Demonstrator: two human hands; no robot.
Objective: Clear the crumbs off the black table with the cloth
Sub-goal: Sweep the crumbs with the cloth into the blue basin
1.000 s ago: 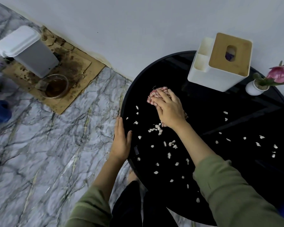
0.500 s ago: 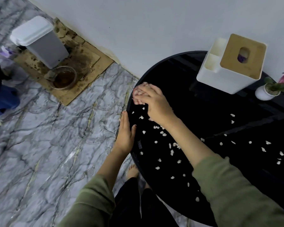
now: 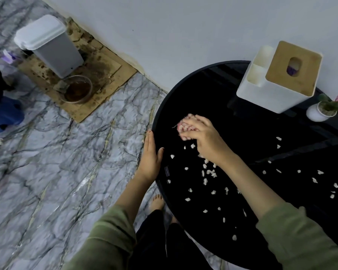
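Crumbs (image 3: 209, 172) litter black table (image 3: 232, 121); right hand (image 3: 205, 137) clutches cloth (image 3: 184, 125).

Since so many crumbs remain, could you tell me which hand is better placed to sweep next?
The right hand: it already grips the cloth on the black table, just beyond the crumbs. The left hand rests flat against the rim, holding nothing.

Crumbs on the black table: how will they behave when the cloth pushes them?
The crumbs are small, loose white bits, so probably light and easily scattered. On the glossy black table they'd likely slide. The bunched cloth under the right hand looks soft, so some may slip past.
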